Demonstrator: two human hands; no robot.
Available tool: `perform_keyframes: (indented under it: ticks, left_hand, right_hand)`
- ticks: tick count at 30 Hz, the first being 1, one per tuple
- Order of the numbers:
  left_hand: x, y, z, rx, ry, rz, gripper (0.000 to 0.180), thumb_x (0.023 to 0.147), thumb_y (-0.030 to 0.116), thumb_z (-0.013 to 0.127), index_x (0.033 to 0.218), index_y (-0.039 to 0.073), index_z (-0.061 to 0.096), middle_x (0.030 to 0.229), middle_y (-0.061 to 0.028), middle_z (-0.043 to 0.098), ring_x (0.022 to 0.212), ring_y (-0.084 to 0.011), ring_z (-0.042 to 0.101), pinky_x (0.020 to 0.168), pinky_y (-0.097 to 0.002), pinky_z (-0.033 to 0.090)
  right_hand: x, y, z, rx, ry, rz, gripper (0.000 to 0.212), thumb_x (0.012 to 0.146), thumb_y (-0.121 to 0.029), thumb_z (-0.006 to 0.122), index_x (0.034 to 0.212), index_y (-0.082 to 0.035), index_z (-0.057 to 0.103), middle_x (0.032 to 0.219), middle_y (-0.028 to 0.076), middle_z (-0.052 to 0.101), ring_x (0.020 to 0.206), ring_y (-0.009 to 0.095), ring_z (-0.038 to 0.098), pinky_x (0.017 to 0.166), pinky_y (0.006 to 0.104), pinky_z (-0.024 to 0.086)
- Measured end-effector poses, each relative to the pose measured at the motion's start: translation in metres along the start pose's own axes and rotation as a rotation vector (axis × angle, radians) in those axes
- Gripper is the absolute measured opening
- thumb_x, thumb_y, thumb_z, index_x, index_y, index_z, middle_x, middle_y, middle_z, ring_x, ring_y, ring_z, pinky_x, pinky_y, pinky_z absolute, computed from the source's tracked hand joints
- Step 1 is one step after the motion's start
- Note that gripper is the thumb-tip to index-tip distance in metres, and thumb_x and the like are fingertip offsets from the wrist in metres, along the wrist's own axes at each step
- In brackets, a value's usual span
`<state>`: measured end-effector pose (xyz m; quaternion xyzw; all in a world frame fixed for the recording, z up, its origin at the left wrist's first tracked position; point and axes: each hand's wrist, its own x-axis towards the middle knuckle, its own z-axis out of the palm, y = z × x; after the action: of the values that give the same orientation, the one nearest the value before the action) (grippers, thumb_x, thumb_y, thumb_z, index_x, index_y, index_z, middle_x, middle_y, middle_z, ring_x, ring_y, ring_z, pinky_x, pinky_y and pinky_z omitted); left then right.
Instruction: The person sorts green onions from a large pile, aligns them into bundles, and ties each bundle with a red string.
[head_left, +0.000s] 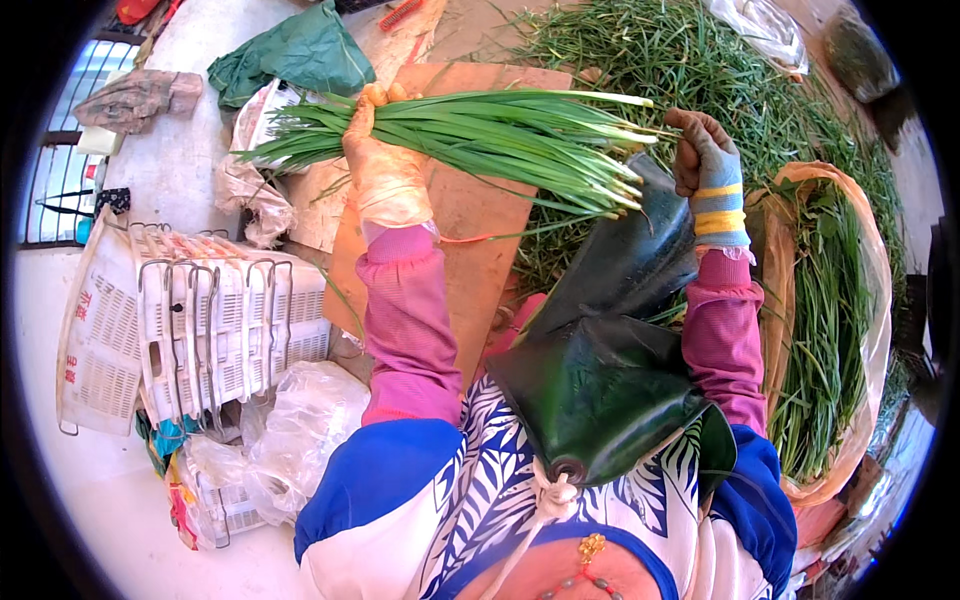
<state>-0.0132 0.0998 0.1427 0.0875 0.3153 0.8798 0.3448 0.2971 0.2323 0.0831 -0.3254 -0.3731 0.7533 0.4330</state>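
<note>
A bunch of garlic chives [490, 130] is gripped in my left hand [385, 175], which wears a pale orange plastic-like covering. Its green leaf tips fan out to the left, while the pale root ends point right. At those root ends is my right hand [714, 165], in a grey-blue glove with yellow bands. Its fingers are curled together in a pinch, close to one thin stalk end; what they hold, if anything, is too small to make out. Below the bunch lies a brown board [470, 225]. A dark green apron [600, 370] covers my lap.
Loose green leaves [650, 60] are heaped at the far right. An orange-rimmed plastic bag [875, 300] full of chives stands right of my arm. At left are white plastic crates [230, 320], clear plastic bags [310, 420] and a green sheet [300, 55].
</note>
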Motion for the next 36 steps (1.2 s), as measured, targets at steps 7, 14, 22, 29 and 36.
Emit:
perform_keyframes:
  ticks: [7,14,22,29,36]
  left_hand:
    - [0.036,0.026,-0.096,-0.055,-0.317,-0.091,0.020,0.086,0.020,0.052,0.089,0.001,0.058,0.089,-0.0091,0.061,0.082,-0.0200,0.057,0.081,-0.0354,0.045]
    - [0.021,0.013,-0.118,-0.096,-0.035,0.122,0.020,0.086,0.016,0.052,0.096,0.000,0.056,0.095,-0.0094,0.059,0.095,-0.0200,0.052,0.094,-0.0367,0.035]
    - [0.008,-0.003,-0.106,-0.172,-0.405,-0.060,0.021,0.086,0.015,0.051,0.102,0.002,0.056,0.102,-0.0073,0.059,0.099,-0.0190,0.052,0.096,-0.0380,0.034]
    - [0.022,0.000,-0.104,-0.219,-0.028,-0.287,0.021,0.086,0.018,0.044,0.094,0.007,0.059,0.094,-0.0059,0.061,0.090,-0.0214,0.056,0.090,-0.0415,0.038]
    - [0.014,-0.015,-0.077,-0.417,-0.141,-0.479,0.025,0.087,0.023,0.045,0.100,0.006,0.058,0.104,-0.0088,0.059,0.094,-0.0235,0.055,0.094,-0.0424,0.035]
  right_hand:
    - [0.031,0.006,-0.165,1.074,0.327,-0.176,0.023,0.088,-0.017,0.043,0.090,0.002,0.056,0.049,-0.007,0.037,0.036,0.005,0.031,0.035,0.0190,0.034]
    - [-0.029,-0.011,0.016,0.049,-0.060,-0.068,0.030,0.084,-0.026,0.054,0.099,-0.001,0.057,0.067,0.003,0.057,0.052,0.009,0.049,0.049,0.0196,0.042]
    - [-0.035,-0.006,0.092,-0.452,-0.210,0.024,0.033,0.080,-0.034,0.057,0.084,-0.001,0.061,0.049,0.003,0.052,0.040,0.011,0.048,0.042,0.0248,0.040]
    - [-0.012,-0.018,0.023,0.208,-0.042,-0.354,0.024,0.087,-0.024,0.050,0.098,-0.003,0.057,0.072,0.005,0.058,0.061,0.012,0.053,0.051,0.0229,0.044]
    - [-0.005,0.004,0.062,-0.326,-0.060,-0.390,0.035,0.075,-0.036,0.062,0.095,-0.008,0.061,0.075,0.010,0.063,0.064,0.021,0.060,0.061,0.0311,0.047]
